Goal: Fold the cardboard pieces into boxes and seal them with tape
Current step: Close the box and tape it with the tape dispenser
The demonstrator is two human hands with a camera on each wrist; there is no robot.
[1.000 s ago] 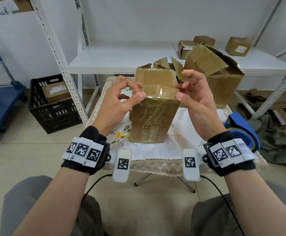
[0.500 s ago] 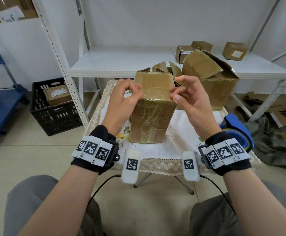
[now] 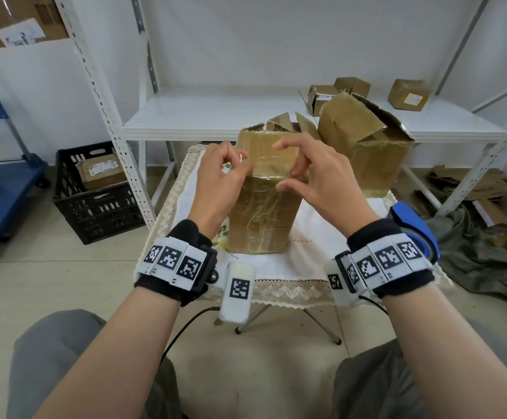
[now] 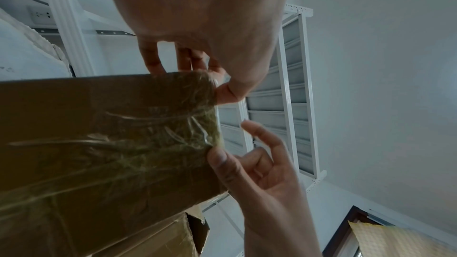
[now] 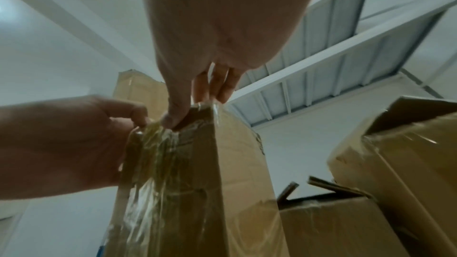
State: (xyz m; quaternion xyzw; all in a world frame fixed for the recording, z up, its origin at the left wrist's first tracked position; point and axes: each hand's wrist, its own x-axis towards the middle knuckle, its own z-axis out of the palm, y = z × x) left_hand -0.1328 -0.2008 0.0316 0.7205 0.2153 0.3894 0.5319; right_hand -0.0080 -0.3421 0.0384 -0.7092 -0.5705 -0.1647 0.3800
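Observation:
A tall cardboard box (image 3: 261,213), wrapped in wrinkled clear tape (image 3: 271,170), stands upright on the small cloth-covered table (image 3: 279,267). My left hand (image 3: 240,164) pinches the tape's left end at the box's top left corner; the left wrist view shows its thumb (image 4: 227,93) in front and the fingers behind that corner. My right hand (image 3: 285,167) straddles the top front edge. Its thumb (image 5: 171,121) presses the tape onto the front face and its fingers curl over the top. The box (image 5: 197,183) fills the right wrist view, with the left hand (image 5: 74,144) beside it.
A larger open box (image 3: 367,146) with raised flaps stands behind on the right. A blue tape dispenser (image 3: 412,225) lies at the table's right edge. Behind are a white shelf (image 3: 216,116) with small boxes (image 3: 409,95), a black crate (image 3: 95,192) left, and cardboard scraps (image 3: 488,189) right.
My right hand has slid left along the top front edge, from the right corner toward the middle, laying the tape down. The left hand stays at the left corner.

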